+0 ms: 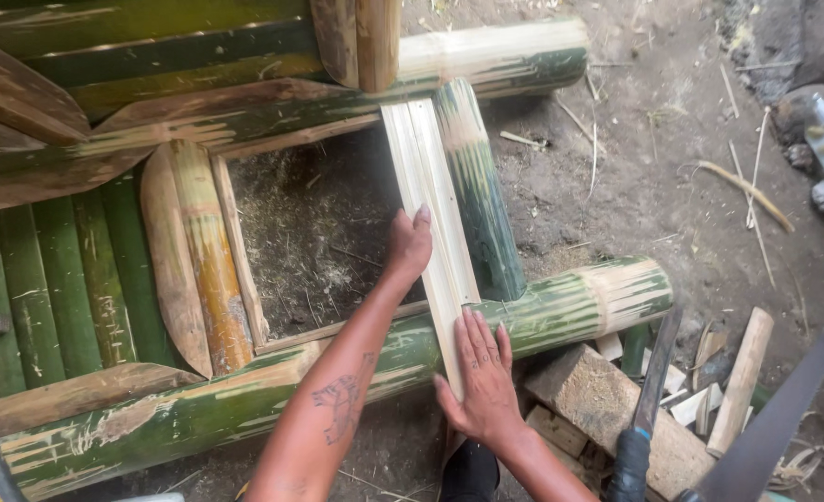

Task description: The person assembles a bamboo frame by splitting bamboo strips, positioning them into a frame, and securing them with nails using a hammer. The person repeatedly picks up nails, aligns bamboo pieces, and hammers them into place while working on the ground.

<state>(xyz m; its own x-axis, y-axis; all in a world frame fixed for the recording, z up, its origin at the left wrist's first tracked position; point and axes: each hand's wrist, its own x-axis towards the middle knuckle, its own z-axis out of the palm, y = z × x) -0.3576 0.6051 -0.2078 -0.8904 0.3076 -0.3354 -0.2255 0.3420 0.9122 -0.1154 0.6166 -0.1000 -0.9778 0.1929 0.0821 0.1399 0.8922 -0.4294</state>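
A pale split bamboo slat [428, 200] lies across a bamboo frame, from the far green pole [486, 58] to the near green pole [579, 302]. My left hand [408, 245] grips the slat's left edge about midway, thumb up along it. My right hand [482, 376] presses flat, fingers spread, on the slat's near end where it crosses the near pole. A dark green bamboo piece [475, 191] lies right beside the slat.
Green bamboo slats [59, 279] fill the frame's left part, next to a brown split piece [198, 256]. A wooden block [607, 409], a dark-handled blade [649, 400], a saw blade [775, 423] and offcuts lie at the lower right on the dirt ground [672, 158].
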